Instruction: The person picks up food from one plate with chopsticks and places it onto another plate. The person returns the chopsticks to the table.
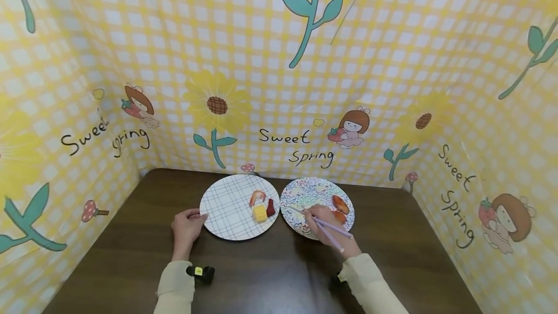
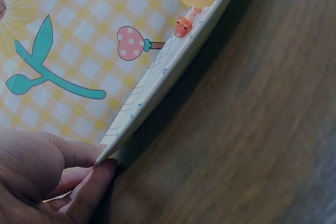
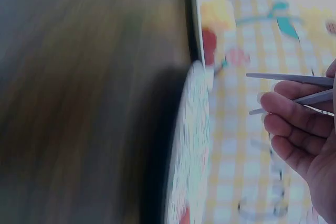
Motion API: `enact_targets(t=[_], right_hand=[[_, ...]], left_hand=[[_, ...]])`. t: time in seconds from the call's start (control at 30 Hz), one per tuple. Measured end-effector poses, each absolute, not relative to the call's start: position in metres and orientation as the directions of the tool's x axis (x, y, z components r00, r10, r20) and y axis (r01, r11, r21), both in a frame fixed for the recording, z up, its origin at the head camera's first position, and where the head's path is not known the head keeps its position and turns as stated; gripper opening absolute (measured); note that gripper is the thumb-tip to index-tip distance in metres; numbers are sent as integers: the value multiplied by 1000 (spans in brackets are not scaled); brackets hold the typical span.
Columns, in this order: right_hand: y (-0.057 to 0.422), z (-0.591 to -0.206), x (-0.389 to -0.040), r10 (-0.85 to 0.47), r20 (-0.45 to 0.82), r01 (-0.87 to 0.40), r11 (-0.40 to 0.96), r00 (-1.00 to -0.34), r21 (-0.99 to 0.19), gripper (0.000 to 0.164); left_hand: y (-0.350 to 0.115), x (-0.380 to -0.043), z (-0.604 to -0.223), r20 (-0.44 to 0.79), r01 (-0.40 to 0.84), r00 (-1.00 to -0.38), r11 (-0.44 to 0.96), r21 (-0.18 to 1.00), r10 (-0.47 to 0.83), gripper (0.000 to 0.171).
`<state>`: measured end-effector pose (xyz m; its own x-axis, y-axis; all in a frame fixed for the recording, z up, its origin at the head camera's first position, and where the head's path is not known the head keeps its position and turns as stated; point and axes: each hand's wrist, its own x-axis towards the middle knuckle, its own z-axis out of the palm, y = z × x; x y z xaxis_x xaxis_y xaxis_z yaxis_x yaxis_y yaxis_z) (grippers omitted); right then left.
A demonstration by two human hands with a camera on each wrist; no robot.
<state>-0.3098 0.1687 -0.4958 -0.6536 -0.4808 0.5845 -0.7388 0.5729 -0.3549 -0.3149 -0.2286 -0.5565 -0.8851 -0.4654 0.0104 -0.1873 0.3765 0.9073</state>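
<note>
My left hand [image 1: 187, 231] pinches the left rim of a white plate [image 1: 224, 207] with grid lines, thumb above and fingers below in the left wrist view. On its right side lie a shrimp [image 1: 257, 196], a yellow block [image 1: 260, 213] and a dark red piece [image 1: 271, 207]. My right hand [image 1: 321, 224] holds purple chopsticks [image 1: 335, 229] over a multicoloured speckled plate [image 1: 301, 189]. Their tips stand apart with nothing between them in the right wrist view. Reddish-brown food pieces [image 1: 340, 204] lie on the speckled plate, partly hidden by my right hand.
Both plates sit side by side near the back of a dark wooden table [image 1: 261, 270]. A yellow checked cloth [image 1: 270, 86] with printed flowers rises behind the table and on both sides. A black strap device [image 1: 202, 274] is on my left wrist.
</note>
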Motion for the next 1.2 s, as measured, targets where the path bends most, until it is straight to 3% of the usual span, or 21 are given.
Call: enact_targets(t=[0.27,0.43,0.6,0.7,0.9,1.07,1.13,1.17,1.2], right_hand=[[240,-506,-314,-365,635,-700,580,-681,-417,25],[276,-506,-308,-287,479,-541,625,-830,-563,25],[291,-505,-306,-107,225,-233,711,-968,-663,49],[296,-507,-307,-60,168,-156,749,-984,-644,55],[301,-515,-308,-74,67,-99,779,-995,-619,52],[303,-519,-305,-141,71,-155,779,-987,-608,47],[305,-521,-303,-251,176,-306,810,-952,-499,43],[306,-521,-301,-345,196,-393,859,-918,-329,40],[307,-522,-300,-441,248,-467,883,-863,-55,38]], left_hand=[[-226,-313,-550,33,-184,-882,408,894,-470,33],[-223,-313,-549,64,-169,-871,420,891,-486,32],[-221,-312,-550,86,-164,-851,418,894,-518,29],[-220,-314,-552,89,-161,-841,404,900,-533,28],[-219,-318,-558,114,-135,-834,399,907,-540,28],[-220,-315,-561,110,-139,-839,405,904,-532,29],[-220,-314,-560,99,-144,-848,405,903,-521,30],[-220,-314,-559,96,-144,-850,404,903,-518,30],[-221,-314,-559,94,-144,-851,403,904,-516,30]])
